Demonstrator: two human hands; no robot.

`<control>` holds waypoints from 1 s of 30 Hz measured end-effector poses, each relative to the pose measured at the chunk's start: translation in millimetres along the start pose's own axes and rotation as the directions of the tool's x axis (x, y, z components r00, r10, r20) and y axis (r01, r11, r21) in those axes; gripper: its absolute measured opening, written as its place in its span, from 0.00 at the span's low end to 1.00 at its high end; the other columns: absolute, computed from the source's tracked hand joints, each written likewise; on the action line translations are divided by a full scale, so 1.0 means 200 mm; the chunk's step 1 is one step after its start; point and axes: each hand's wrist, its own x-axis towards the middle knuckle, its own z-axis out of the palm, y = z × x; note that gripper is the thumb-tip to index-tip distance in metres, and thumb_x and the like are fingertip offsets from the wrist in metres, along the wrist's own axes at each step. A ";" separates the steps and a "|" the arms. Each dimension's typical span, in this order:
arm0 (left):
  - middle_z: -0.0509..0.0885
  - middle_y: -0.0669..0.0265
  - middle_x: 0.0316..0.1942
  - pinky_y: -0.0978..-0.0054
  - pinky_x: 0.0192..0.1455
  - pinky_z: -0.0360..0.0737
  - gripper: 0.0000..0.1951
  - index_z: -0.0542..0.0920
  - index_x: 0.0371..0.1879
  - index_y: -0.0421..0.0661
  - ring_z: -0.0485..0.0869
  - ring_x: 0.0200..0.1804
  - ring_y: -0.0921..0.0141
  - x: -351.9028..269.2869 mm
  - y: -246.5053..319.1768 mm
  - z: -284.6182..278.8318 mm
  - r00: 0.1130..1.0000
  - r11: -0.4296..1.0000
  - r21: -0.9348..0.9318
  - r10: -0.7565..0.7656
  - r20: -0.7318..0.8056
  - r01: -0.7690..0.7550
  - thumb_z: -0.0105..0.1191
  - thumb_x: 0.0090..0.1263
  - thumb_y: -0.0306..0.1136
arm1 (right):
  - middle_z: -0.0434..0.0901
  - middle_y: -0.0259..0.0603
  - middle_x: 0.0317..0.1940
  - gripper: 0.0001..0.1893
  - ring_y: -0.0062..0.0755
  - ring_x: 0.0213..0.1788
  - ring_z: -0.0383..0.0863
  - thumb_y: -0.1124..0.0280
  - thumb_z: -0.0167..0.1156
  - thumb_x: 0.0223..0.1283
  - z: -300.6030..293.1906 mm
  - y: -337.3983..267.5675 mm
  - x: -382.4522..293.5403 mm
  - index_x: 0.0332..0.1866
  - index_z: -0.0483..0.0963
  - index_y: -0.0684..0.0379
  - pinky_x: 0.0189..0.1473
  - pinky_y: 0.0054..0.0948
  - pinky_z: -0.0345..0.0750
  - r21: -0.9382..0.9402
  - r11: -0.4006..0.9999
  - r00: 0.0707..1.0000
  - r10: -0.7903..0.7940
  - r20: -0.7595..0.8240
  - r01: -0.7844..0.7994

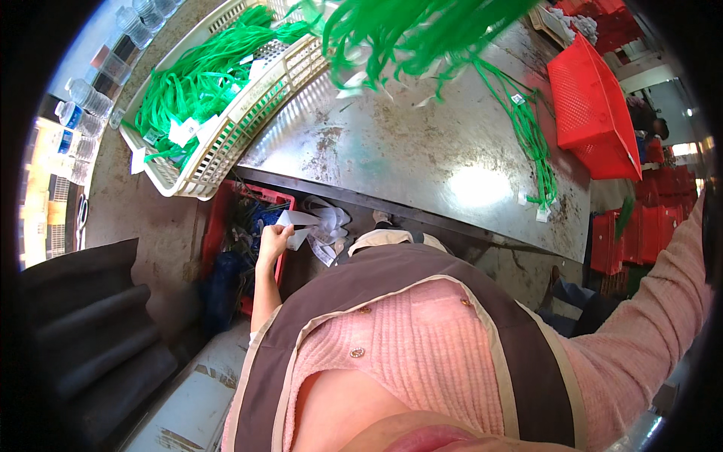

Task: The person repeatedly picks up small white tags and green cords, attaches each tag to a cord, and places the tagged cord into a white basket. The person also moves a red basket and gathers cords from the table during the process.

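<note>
My left hand (274, 240) pinches a strip of white labels (296, 219) beside the table's front edge, above a red crate. The strip hangs down in loops. My right hand is out of view; only its pink knitted sleeve shows, stretched out to the right. A blurred bunch of green plant stems or strands (418, 34) hangs at the top of the picture, over the metal table (367, 152). Another green bundle (525, 130), with small white tags on it, lies on the table's right part. What holds the blurred bunch is hidden.
A cream plastic basket (243, 121) full of tagged green bundles stands at the left. Clear plastic bottles (87, 99) line the sill behind it. A red perforated basket (590, 107) stands on the table's right side. Below are a red crate (287, 198) and, farther right, red crates (632, 237).
</note>
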 end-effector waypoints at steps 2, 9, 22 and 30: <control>0.82 0.61 0.19 0.74 0.29 0.73 0.16 0.84 0.27 0.35 0.77 0.23 0.76 0.00 -0.06 0.00 1.000 1.000 -0.025 -0.016 0.012 0.017 0.56 0.64 0.39 | 0.74 0.50 0.50 0.24 0.41 0.52 0.75 0.67 0.60 0.51 -0.20 0.00 -0.18 0.55 0.67 0.61 0.48 0.38 0.74 -0.046 0.998 0.999 0.041 -0.004 -0.041; 0.84 0.58 0.21 0.72 0.32 0.75 0.16 0.85 0.28 0.36 0.80 0.25 0.74 0.01 -0.10 -0.01 0.998 0.998 0.056 0.029 0.054 -0.032 0.56 0.64 0.39 | 0.74 0.50 0.50 0.23 0.43 0.52 0.75 0.66 0.60 0.50 -0.58 -0.06 -0.52 0.53 0.68 0.61 0.48 0.39 0.74 -0.158 0.976 0.989 0.142 -0.051 -0.148; 0.84 0.56 0.21 0.72 0.33 0.75 0.17 0.85 0.28 0.38 0.82 0.26 0.71 0.06 -0.08 0.08 0.994 0.995 0.095 0.012 0.107 -0.023 0.56 0.64 0.43 | 0.75 0.52 0.48 0.23 0.45 0.52 0.74 0.64 0.61 0.48 -0.18 0.15 0.08 0.50 0.70 0.62 0.47 0.41 0.73 -0.327 0.945 0.960 -0.088 -0.265 -0.003; 0.81 0.56 0.18 0.71 0.31 0.75 0.16 0.85 0.27 0.38 0.80 0.24 0.72 -0.04 -0.06 0.18 0.990 0.980 0.135 -0.141 -0.025 0.143 0.56 0.62 0.41 | 0.75 0.52 0.47 0.22 0.47 0.52 0.74 0.62 0.62 0.47 0.71 0.67 0.85 0.48 0.71 0.62 0.47 0.42 0.73 -0.456 0.880 0.845 -0.340 -0.412 0.132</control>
